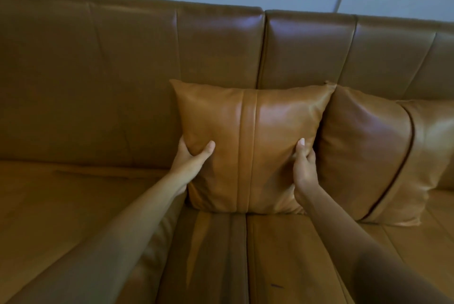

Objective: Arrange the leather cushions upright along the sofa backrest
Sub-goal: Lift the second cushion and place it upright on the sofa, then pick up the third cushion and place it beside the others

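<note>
Tan leather cushion [248,146], soft and likely slick, stands against the backrest [137,62] as my left hand [194,158] and right hand [303,163] pinch its lower side edges.

A tan leather sofa [98,205] carries two matching cushions. The middle cushion [248,131] stands upright on the seat, over the seam between two seat pads, leaning on the backrest [122,70]. The right cushion [383,156] stands just beside it, touching it, also against the backrest.
</note>
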A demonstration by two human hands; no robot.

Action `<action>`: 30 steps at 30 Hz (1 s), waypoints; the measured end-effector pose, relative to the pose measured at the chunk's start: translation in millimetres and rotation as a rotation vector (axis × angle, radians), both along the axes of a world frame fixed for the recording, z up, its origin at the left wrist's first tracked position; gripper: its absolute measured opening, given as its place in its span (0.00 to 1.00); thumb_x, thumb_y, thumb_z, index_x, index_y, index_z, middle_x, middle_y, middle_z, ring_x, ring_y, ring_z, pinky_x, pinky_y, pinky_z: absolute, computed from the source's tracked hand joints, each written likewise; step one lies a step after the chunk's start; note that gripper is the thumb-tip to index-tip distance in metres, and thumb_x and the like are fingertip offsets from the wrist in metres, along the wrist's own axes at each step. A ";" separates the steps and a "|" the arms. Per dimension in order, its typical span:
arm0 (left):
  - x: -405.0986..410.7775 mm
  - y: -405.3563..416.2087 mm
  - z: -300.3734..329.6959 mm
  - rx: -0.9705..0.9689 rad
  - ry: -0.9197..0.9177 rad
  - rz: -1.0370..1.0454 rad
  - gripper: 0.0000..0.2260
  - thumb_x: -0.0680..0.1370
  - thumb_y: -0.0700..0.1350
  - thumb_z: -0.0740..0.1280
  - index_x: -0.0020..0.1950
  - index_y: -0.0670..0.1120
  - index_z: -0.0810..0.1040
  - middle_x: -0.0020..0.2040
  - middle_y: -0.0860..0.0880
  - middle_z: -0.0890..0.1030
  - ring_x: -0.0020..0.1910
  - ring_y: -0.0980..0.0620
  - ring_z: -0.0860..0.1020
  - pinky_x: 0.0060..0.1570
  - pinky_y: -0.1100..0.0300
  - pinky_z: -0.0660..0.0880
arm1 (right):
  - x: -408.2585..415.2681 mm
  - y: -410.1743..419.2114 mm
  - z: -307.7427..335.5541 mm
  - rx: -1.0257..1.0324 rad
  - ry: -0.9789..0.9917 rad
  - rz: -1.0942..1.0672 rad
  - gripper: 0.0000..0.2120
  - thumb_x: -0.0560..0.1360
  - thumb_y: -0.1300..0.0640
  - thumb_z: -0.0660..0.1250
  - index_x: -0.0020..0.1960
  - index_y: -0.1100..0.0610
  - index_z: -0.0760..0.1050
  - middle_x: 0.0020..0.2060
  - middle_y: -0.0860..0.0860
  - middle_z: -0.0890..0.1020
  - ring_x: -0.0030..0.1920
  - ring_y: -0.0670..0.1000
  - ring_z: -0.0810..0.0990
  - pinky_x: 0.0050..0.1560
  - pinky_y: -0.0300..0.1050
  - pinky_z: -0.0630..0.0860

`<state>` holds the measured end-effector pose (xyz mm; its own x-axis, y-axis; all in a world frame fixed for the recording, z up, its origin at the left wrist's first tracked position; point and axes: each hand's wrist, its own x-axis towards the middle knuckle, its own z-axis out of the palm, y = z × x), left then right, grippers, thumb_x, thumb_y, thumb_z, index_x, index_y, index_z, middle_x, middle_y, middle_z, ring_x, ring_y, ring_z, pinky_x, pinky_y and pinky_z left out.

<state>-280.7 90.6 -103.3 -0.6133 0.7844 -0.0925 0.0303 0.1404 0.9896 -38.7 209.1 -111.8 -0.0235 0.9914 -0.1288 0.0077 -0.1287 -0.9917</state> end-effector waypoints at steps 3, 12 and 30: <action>-2.2 -13.3 0.3 -0.076 0.071 -0.065 0.45 0.70 0.62 0.74 0.80 0.54 0.54 0.76 0.52 0.66 0.73 0.46 0.67 0.69 0.50 0.68 | -4.3 -14.1 -0.1 -0.012 -0.065 -0.015 0.37 0.81 0.34 0.54 0.83 0.49 0.47 0.81 0.51 0.59 0.80 0.57 0.59 0.78 0.56 0.58; -46.4 -96.1 18.6 -0.114 0.244 -0.159 0.44 0.72 0.62 0.73 0.81 0.57 0.52 0.81 0.50 0.57 0.78 0.46 0.58 0.72 0.44 0.65 | -40.5 -90.0 1.8 -0.094 -0.325 -0.092 0.35 0.83 0.38 0.52 0.83 0.52 0.47 0.81 0.57 0.59 0.80 0.61 0.58 0.77 0.56 0.54; -177.0 -333.9 24.3 -0.279 0.296 -0.034 0.44 0.73 0.62 0.70 0.82 0.54 0.49 0.82 0.50 0.51 0.80 0.44 0.53 0.73 0.41 0.62 | -207.1 -269.4 -12.5 -0.271 -0.131 0.306 0.30 0.83 0.39 0.54 0.82 0.47 0.55 0.79 0.56 0.64 0.76 0.63 0.65 0.75 0.60 0.63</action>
